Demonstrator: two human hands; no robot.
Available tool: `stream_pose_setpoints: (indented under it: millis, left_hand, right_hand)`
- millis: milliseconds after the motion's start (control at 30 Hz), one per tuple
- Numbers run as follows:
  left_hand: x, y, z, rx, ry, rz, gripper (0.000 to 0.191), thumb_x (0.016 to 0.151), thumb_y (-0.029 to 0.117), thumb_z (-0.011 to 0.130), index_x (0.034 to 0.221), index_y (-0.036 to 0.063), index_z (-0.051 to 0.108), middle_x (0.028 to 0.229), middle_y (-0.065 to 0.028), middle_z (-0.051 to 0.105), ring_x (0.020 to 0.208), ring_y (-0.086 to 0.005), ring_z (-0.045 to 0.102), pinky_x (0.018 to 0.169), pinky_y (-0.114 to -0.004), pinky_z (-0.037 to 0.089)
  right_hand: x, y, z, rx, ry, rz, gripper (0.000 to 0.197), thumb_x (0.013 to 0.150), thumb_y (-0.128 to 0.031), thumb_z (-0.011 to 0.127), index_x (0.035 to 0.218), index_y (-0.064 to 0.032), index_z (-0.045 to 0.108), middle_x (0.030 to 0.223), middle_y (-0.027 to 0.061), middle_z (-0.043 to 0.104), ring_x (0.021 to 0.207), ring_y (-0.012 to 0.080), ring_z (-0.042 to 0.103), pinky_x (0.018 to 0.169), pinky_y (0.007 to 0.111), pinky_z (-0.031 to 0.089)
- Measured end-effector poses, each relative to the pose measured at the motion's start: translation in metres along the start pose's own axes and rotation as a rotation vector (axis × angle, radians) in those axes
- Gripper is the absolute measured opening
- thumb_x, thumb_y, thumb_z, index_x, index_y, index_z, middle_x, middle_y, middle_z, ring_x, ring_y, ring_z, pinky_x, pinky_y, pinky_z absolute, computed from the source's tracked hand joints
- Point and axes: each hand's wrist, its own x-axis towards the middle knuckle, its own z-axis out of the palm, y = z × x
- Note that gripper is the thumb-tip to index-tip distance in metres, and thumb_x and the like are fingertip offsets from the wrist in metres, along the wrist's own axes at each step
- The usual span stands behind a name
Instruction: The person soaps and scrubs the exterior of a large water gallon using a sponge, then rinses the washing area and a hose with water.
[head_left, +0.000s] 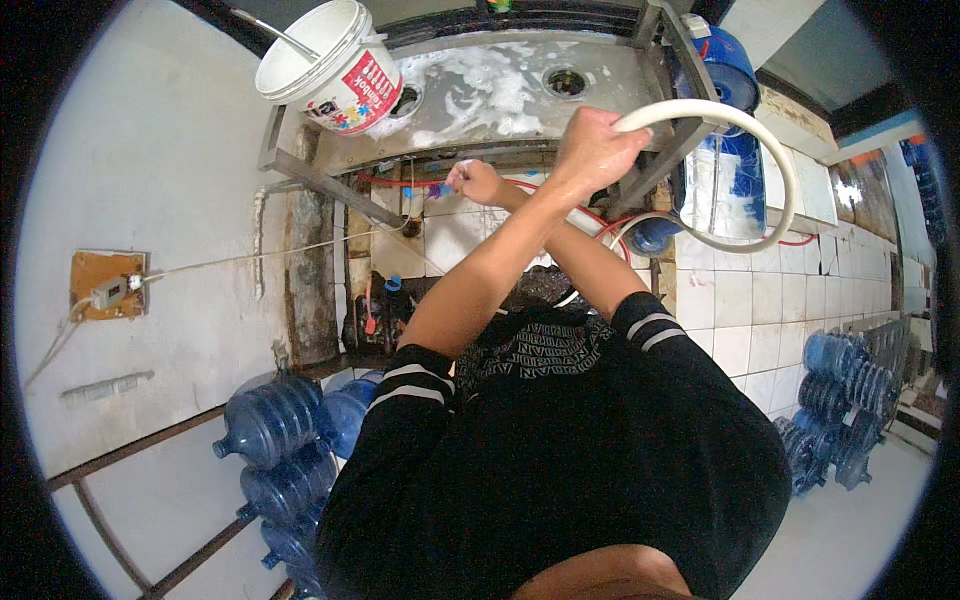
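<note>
My left hand (600, 142) is closed around a thick cream-white hose (787, 180), which loops down on the right. The forearms cross, the left above the right. My right hand (476, 181) is over the front of a metal-framed table, its fingers loosely bent and slightly apart, with nothing visible in them. Behind both hands, white foam (491, 90) lies on the wet metal tabletop (622, 71), which has a round opening (566, 82). A white plastic bucket (315, 60) with a rod or handle in it stands tilted in view at the table's left end.
A blue plastic barrel (724, 75) is right of the table. A red hose (600, 217) runs below it along the tiles. Large blue water bottles (274, 420) are stacked lower left, more bottles (832, 405) at right. A cord runs from a wall socket (112, 291).
</note>
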Motion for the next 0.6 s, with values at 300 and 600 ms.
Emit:
stream_pose_setpoints:
  millis: [300,600]
  left_hand:
    - [0.006,0.004,-0.015,0.011,0.057,0.012,0.026,0.072,0.026,0.067,0.076,0.0005,0.069,0.057,-0.0139,0.06,0.051,-0.0169,0.056,0.053,-0.034,0.045]
    - [0.031,-0.019,-0.048,-0.02,0.137,-0.099,0.023,0.074,0.024,0.069,0.078,0.0006,0.069,0.055,-0.0041,0.056,0.049,-0.0115,0.047,0.048,-0.031,0.037]
  right_hand:
    - [-0.001,0.016,0.003,0.29,0.034,0.173,0.018,0.089,-0.019,0.053,0.091,-0.0025,0.062,0.077,0.0044,0.063,0.062,0.011,0.059,0.054,0.027,0.049]
    - [-0.089,-0.005,-0.034,-0.851,-0.24,-0.129,0.037,0.077,-0.008,0.05,0.113,0.0003,0.051,0.109,0.023,0.054,0.099,0.0347,0.055,0.079,0.044,0.048]
